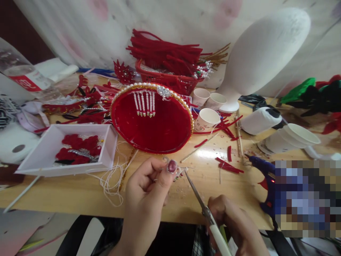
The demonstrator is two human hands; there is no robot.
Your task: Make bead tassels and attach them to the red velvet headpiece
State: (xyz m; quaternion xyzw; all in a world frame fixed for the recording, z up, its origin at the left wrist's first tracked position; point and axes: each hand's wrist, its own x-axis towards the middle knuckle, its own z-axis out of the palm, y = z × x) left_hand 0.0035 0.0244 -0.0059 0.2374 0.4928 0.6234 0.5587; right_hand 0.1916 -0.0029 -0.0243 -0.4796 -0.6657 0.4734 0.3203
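Note:
My left hand (pixel 153 190) is closed, its thumb and fingers pinching a small clear-looking beaded piece (pixel 181 173) whose exact kind I cannot make out. From the lower right, my right hand (pixel 231 220) grips a pair of scissors (pixel 204 210) with pale handles. The blade tips point up and left, right by the pinched piece; whether they touch it I cannot tell. Just beyond both hands a round red velvet headpiece (pixel 157 124) leans upright, edged with pearls and gold trim. Short pearl strands (pixel 144 104) hang across its inside, under a silver ornament (pixel 164 92).
A white box (pixel 33 165) with red flowers stands at left, loose white cord (pixel 113 190) beside it. Paper cups (pixel 207 119), a thread cone (pixel 259 121) and a blue glue gun (pixel 262 170) are at right. Behind are a red basket (pixel 170 81) and a white mannequin head (pixel 262 53).

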